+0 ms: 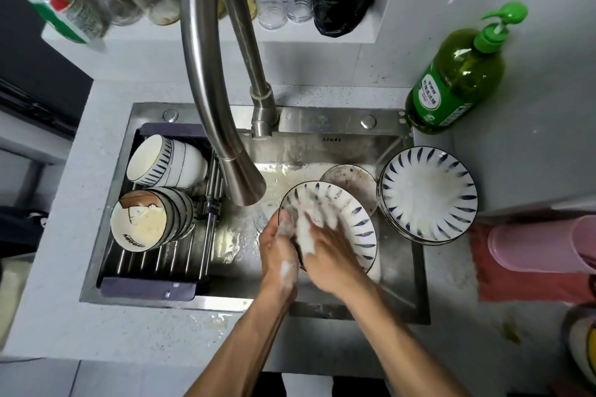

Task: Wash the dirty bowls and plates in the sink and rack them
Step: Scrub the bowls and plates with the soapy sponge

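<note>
A blue-striped plate (pixel 351 219) is held tilted over the sink (pixel 322 138), just below the spout of the faucet (pixel 222 126), from which water is running. The plate's near rim is gripped by the left hand (pixel 279 248), its fingers curled round the edge. The right hand (pixel 325 245) is laid on the plate's face with a foamy white mass beneath it; this is taken to be a sponge or cloth, but the blur and suds prevent it from being identified. Whether the right grip is pinching that mass or is merely pressed flat on it cannot be told.

Progress is judged as partial. On the rack (pixel 154 255) set across the left part of the sink, two rows of bowls are lying on their sides: white bowls with blue trim (pixel 167 161) at the back and patterned bowls (pixel 151 222) in front. Suds are seen inside the nearest patterned bowl, so rinsing there may be incomplete.

Remaining work: a brown-smeared plate (pixel 351 180) lies in the basin behind the held plate, and a stack of striped plates (pixel 429 193) coated in foam rests on the sink's right edge. No plates are seen on the rack yet. A green soap bottle (pixel 458 74) stands on the counter (pixel 516 171) at the back right.
</note>
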A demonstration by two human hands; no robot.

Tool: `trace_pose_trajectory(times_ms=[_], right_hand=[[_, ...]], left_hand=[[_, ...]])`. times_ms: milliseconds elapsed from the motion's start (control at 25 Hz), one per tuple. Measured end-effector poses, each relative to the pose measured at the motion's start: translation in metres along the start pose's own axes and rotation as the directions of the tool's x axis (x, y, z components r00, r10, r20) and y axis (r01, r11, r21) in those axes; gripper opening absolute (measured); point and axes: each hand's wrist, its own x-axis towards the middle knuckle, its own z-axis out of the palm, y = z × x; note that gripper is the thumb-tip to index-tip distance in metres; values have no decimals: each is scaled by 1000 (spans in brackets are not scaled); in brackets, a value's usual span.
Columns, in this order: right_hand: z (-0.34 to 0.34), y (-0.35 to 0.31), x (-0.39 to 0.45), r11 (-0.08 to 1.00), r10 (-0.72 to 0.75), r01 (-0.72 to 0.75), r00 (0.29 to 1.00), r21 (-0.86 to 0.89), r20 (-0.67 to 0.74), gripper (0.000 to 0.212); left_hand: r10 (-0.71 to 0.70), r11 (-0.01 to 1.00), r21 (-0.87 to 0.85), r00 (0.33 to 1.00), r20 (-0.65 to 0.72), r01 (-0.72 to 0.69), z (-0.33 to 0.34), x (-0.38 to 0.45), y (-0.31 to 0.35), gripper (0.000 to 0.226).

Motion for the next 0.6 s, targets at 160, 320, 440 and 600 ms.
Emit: trace_pose_trajectory(times_ms=[160, 320, 440, 600], right_hand=[[-4, 1, -3, 999, -18, 18, 1000, -28, -23, 71], [7, -13, 6, 993, -110, 110, 994, 51, -15, 71], [2, 5, 0, 998, 23, -20, 999, -66, 42, 77], [4, -21, 16, 997, -63, 64, 998, 49, -31, 64]], left_hand=[[54, 998, 11, 998, -12, -54, -8, 4, 7, 22], [29, 999, -45, 1000, 9, -29, -5, 5, 7, 23], [43, 998, -35, 999, -19, -44, -11, 9, 8, 22], [-23, 997, -76, 999, -45, 20, -6, 8, -1, 29]])
